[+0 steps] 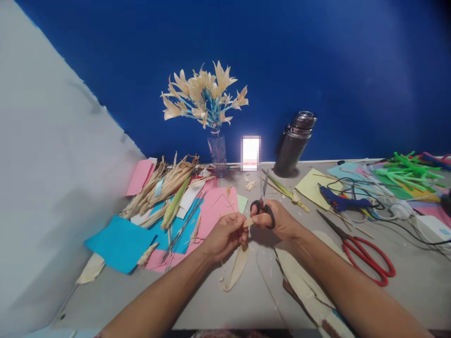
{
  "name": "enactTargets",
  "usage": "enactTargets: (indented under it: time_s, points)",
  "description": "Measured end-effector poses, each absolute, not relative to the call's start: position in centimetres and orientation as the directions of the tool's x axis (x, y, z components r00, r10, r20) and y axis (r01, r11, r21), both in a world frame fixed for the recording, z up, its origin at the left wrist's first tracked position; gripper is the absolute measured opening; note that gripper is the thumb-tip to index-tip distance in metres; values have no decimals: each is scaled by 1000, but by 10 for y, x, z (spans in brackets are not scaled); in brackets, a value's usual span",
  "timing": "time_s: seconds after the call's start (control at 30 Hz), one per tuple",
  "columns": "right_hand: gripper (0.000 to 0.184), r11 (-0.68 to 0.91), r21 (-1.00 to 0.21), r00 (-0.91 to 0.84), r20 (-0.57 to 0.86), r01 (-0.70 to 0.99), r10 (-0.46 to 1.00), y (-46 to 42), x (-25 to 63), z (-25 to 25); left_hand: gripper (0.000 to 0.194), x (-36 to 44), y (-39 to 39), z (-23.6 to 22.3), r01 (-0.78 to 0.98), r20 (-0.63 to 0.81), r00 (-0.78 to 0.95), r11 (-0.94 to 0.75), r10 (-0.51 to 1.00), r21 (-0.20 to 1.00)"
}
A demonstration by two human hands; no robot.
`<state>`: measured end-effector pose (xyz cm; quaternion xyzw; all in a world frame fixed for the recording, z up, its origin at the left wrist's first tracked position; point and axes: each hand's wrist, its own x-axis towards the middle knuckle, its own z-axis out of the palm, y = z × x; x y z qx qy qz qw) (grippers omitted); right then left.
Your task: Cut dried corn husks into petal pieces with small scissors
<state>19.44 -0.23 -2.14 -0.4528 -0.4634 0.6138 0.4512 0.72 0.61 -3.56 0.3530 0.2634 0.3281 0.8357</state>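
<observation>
My left hand [225,234] is closed, pinching a small pale piece of dried corn husk [248,222] between its fingers. The fingertips of my right hand [280,219] meet the other end of that piece. Black-handled scissors [271,218] are held in my right hand, with their slim blades pointing up and away from me. Below my left hand a longer curled husk strip [237,271] hangs or lies; whether the fingers hold it too is unclear. Small star-shaped husk cutouts [250,183] lie on the table beyond the scissors.
Husk flowers [204,91] stand in a clear bottle [217,155] near a dark flask [295,144]. On the left are dried husks [176,180] and blue paper [120,243]. Red-handled scissors [369,258], a blue glue gun [341,199] with cords and green pipe cleaners [405,171] lie right.
</observation>
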Motion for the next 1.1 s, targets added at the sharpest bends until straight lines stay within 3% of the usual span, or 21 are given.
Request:
enactTargets:
  time_s: [0.4, 0.67, 0.87, 1.0, 1.1]
  points:
    - [28, -150, -984, -206, -127, -101, 970, -2, 195, -23, 32, 5, 4, -31, -274, -269, 587, 501, 764, 821]
    - [45, -46, -998, -237, -34, -46, 971, 1, 200, -22, 33, 2, 6, -29, -383, -207, 606, 511, 768, 770]
    - [51, -89, -996, -406, -71, -25, 911, -3, 198, -22, 29, -5, 11, -18, -457, -105, 566, 417, 818, 785]
    - [45, -146, -989, -572, -124, 6, 811, -7, 190, -22, 30, -4, 6, -17, -424, -54, 677, 449, 734, 786]
    - [47, -135, -991, -593, -99, -16, 799, -9, 182, -27, 32, -3, 2, -21, -390, -66, 724, 487, 686, 781]
